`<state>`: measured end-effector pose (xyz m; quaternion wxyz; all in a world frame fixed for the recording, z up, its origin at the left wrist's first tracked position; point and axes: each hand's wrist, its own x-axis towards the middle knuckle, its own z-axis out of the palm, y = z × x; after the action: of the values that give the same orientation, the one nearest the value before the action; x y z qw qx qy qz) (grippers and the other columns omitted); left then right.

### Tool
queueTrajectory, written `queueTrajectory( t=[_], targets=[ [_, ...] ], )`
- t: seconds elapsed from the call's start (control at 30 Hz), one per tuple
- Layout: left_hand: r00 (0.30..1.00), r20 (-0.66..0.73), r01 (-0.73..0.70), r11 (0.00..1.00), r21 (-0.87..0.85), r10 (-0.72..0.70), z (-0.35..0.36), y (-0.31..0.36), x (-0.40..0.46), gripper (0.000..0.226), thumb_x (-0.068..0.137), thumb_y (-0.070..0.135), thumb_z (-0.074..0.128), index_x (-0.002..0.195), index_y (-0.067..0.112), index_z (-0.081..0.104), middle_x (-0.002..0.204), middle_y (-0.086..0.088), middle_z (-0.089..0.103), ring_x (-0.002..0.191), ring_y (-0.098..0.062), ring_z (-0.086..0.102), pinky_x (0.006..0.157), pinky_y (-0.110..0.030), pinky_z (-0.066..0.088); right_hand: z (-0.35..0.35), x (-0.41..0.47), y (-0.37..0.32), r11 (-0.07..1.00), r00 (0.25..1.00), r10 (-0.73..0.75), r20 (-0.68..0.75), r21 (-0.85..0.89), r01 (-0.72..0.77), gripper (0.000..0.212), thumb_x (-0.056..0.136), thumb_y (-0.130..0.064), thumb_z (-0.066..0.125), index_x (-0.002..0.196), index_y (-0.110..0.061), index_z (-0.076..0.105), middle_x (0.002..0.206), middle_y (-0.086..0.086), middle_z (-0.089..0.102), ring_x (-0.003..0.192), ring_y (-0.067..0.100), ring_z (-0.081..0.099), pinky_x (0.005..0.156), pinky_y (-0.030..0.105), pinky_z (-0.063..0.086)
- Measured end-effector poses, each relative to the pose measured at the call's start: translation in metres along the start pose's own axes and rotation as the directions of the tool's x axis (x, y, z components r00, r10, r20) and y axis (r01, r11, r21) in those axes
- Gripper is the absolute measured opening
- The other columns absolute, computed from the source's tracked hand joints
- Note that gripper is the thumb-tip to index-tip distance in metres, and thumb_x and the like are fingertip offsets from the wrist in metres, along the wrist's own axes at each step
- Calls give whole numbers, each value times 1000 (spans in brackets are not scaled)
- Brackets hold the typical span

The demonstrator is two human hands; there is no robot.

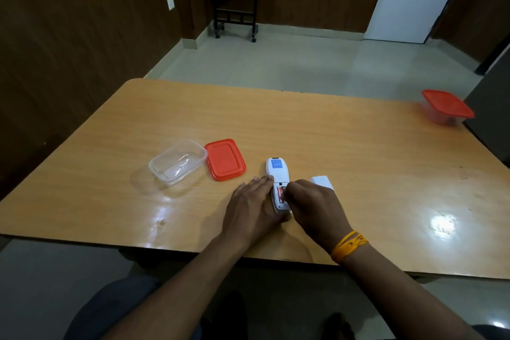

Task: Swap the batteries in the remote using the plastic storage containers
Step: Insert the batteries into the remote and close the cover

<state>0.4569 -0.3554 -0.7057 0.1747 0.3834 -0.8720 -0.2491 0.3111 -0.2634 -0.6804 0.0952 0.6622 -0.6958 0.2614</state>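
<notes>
The remote (276, 177) lies face down at the bench's (331, 146) six o'clock, steadied by the flat left hand (249, 208). Right hand (311, 201) fingers pinch a battery (281, 193); next, lift it toward the open container (178, 163) at ten o'clock.

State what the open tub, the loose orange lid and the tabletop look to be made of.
Open rectangular tub: clear glossy plastic, the table shows through it. Loose orange rectangular lid: opaque plastic, moulded raised rim. Tabletop: likely wood-grain laminate, shiny with lamp glare.
</notes>
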Motion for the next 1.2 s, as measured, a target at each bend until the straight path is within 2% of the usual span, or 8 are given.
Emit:
queueTrajectory(
  t=[0.1, 0.23, 0.33, 0.47, 0.67, 0.93, 1.07, 1.2],
  targets=[
    [1000, -8, -8, 1000, -13, 8, 1, -1, 1, 91, 85, 65, 69, 161, 24, 38, 167, 3, 39, 155, -16, 33, 126, -36, 20, 0, -3, -5, 999, 999, 24, 26, 27, -24, 16, 84, -8, 74, 76, -14, 61, 74, 2, 63, 61, 25, 58, 51, 34, 43],
    [1000, -18, -9, 1000, -6, 9, 3, -3, 1, 93, 82, 65, 71, 159, 24, 41, 166, 4, 40, 155, -16, 33, 125, -35, 20, 3, 6, -6, 971, 977, 213, 15, 109, -213, 16, 82, -12, 77, 72, -13, 65, 74, 1, 64, 65, 24, 60, 57, 39, 48],
    [1000, -17, -21, 1000, -8, 21, 3, -4, 1, 91, 83, 65, 71, 158, 23, 42, 165, 2, 43, 154, -18, 36, 125, -36, 22, 3, 12, -7, 897, 918, 384, 97, 195, -396, 15, 77, -13, 84, 68, -13, 72, 75, 1, 67, 70, 21, 60, 61, 27, 40],
    [999, -21, -30, 1000, 1, 30, 5, -6, 1, 88, 85, 66, 68, 157, 22, 44, 163, 1, 45, 153, -19, 38, 124, -36, 24, -1, 21, -8, 763, 818, 532, 220, 296, -575, 15, 70, -13, 90, 70, -10, 76, 73, -1, 68, 67, 12, 58, 57, 9, 33],
    [999, -34, -31, 1000, 1, 31, 3, -5, 1, 92, 82, 66, 72, 157, 21, 45, 163, -1, 46, 153, -19, 38, 124, -35, 23, -4, 33, -5, 421, 597, 650, 470, 432, -798, 15, 68, 2, 90, 73, -1, 75, 66, 6, 72, 60, 18, 63, 56, 25, 52],
    [999, -39, -31, 1000, 1, 31, 1, -1, 0, 98, 79, 72, 71, 157, 21, 43, 164, 2, 44, 153, -17, 37, 124, -33, 21, -5, 40, 1, 204, 454, 639, 621, 432, -878, 22, 76, 2, 87, 70, -7, 67, 68, 13, 71, 47, 18, 63, 42, 22, 53],
    [999, -34, -28, 1000, 9, 28, 2, -1, 0, 99, 78, 73, 72, 157, 21, 43, 164, 2, 44, 153, -17, 37, 124, -34, 23, -5, 39, 3, 192, 447, 631, 634, 431, -882, 22, 77, -5, 89, 75, -7, 67, 70, 13, 73, 43, 16, 64, 42, 22, 53],
    [999, -33, -29, 1000, 6, 29, 0, -1, 0, 98, 79, 73, 71, 158, 21, 43, 164, 2, 45, 153, -17, 37, 124, -36, 24, -6, 28, 3, 343, 541, 647, 537, 428, -836, 26, 75, -18, 93, 78, -4, 70, 70, 12, 75, 49, 16, 64, 49, 27, 54]
  ],
)
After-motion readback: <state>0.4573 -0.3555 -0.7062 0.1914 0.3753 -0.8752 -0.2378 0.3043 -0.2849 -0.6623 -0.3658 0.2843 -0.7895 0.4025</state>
